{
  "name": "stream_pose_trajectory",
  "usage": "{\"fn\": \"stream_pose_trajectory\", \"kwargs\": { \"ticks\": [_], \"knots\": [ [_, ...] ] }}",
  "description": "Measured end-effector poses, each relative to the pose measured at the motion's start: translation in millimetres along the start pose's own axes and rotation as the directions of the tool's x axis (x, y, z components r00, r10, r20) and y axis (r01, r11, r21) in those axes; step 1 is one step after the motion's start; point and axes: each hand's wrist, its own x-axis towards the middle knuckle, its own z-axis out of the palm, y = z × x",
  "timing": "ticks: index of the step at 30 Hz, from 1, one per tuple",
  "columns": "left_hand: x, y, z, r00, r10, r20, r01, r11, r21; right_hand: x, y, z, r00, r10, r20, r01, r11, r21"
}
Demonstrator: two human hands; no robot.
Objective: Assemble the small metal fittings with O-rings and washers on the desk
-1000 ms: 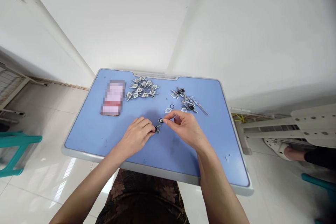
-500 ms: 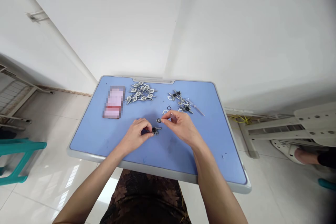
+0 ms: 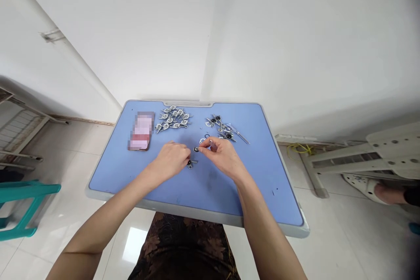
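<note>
My left hand [image 3: 173,157] is palm down over the blue table, its fingers closed at a small metal fitting with a black round centre [image 3: 190,163]. The fingertips are partly hidden behind the hand. Just right of it, my right hand [image 3: 223,155] pinches a small dark-rimmed round piece [image 3: 196,149] between thumb and finger, close above the fitting. Behind the right fingers lie a black ring [image 3: 207,136] and a thin pale metal plate [image 3: 201,141], partly covered.
A pile of metal fittings [image 3: 172,118] lies at the back left, beside a phone [image 3: 141,131]. More black-centred fittings [image 3: 229,135] and a thin screwdriver-like tool [image 3: 240,134] lie at the right. A green stool [image 3: 29,190] stands left of the table [image 3: 210,203].
My left hand has turned more palm down over the fitting, hiding its thumb. My right hand keeps its pinch on the round piece. The camera view has shifted slightly.
</note>
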Motion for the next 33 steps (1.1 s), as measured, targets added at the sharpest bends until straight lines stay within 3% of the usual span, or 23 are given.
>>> {"fn": "stream_pose_trajectory", "kwargs": {
  "ticks": [7, 14, 21, 26, 28, 30, 31, 32, 33],
  "knots": [
    [0, 13, -13.0, 0.977, 0.162, 0.140, -0.190, 0.959, 0.211, 1, 0, 0, 0.999, -0.029, -0.036, 0.029, 0.999, 0.020],
    [-2, 11, -12.8, 0.960, 0.199, 0.198, -0.253, 0.918, 0.305, 3, -3, 0, 0.996, -0.039, -0.079, 0.044, 0.996, 0.072],
    [-17, -6, -12.4, 0.995, 0.096, -0.024, -0.091, 0.983, 0.163, 5, -2, -1, 0.996, -0.015, -0.084, 0.024, 0.994, 0.106],
    [-19, -9, -7.2, 0.995, 0.065, 0.075, -0.067, 0.998, 0.022, 6, -2, 0, 0.993, -0.033, -0.109, 0.044, 0.994, 0.098],
    [-15, -12, -1.3, 0.997, 0.034, 0.075, -0.024, 0.991, -0.130, 7, 0, 0, 0.992, -0.026, -0.122, 0.038, 0.995, 0.092],
    [-10, -19, 6.0, 0.999, -0.019, 0.048, 0.037, 0.914, -0.403, 8, 1, 0, 0.991, -0.011, -0.136, 0.025, 0.995, 0.101],
    [-7, -22, 10.1, 0.997, -0.076, 0.028, 0.078, 0.811, -0.580, 9, 2, 0, 0.990, -0.003, -0.142, 0.019, 0.994, 0.112],
    [-3, -26, 14.3, 0.989, -0.143, 0.029, 0.115, 0.642, -0.758, 9, 2, 0, 0.989, 0.003, -0.147, 0.016, 0.992, 0.125],
    [0, -28, 18.6, 0.979, -0.198, 0.052, 0.132, 0.412, -0.902, 10, 2, 0, 0.988, 0.007, -0.152, 0.015, 0.990, 0.139]
  ]
}}
